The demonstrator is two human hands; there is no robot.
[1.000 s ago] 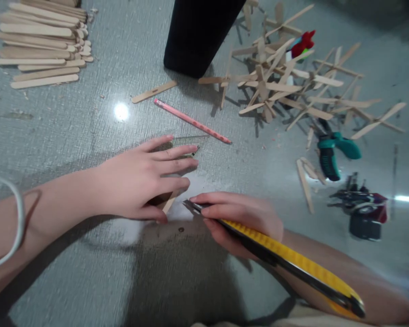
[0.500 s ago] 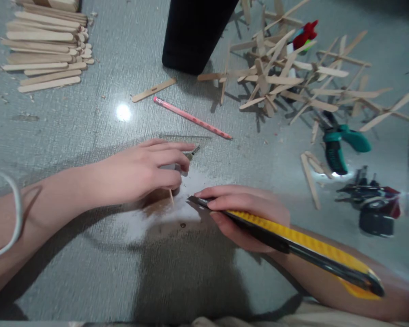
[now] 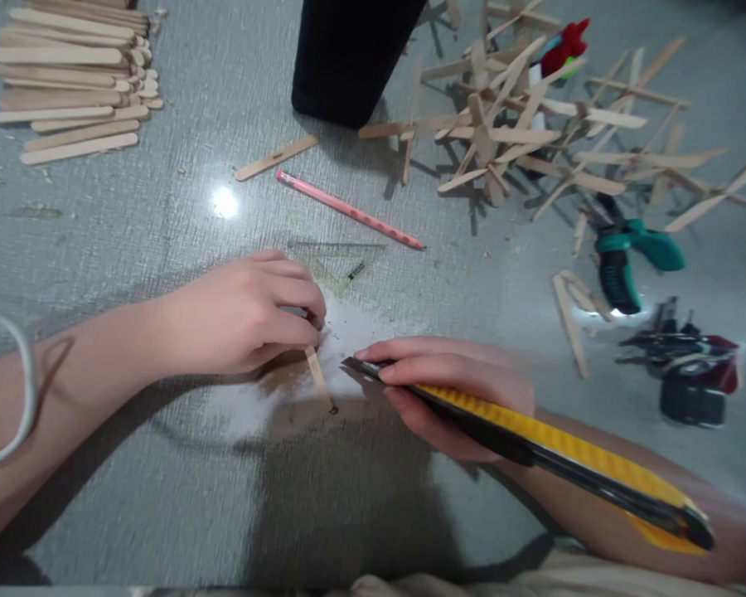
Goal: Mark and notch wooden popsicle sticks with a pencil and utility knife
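Observation:
My left hand [image 3: 273, 311] is closed with its fingers curled, and a narrow popsicle stick [image 3: 317, 377] juts out below the thumb toward me. The hand hides the rest of the stick. A yellow and black utility knife [image 3: 503, 427] lies along my right hand [image 3: 441, 394], which grips it near the front, blade pointing left. The blade tip is a short way right of the stick, apart from it. Whitish dust [image 3: 341, 332] covers the table between the hands. Just beyond my left hand lies a clear triangle ruler [image 3: 339, 247].
A pink pencil [image 3: 351, 211] and a single popsicle stick [image 3: 277, 157] lie farther back, near a black container [image 3: 354, 66]. Stacked sticks [image 3: 68, 75] fill the back left. Crossed-stick assemblies [image 3: 485, 137], green-handled pliers [image 3: 618, 265] and a dark tool cluster [image 3: 690, 365] occupy the right.
My left hand has drawn back slightly to the left and its fingers have curled in, uncovering the triangle ruler. More of the popsicle stick now shows. The right hand stays with the knife.

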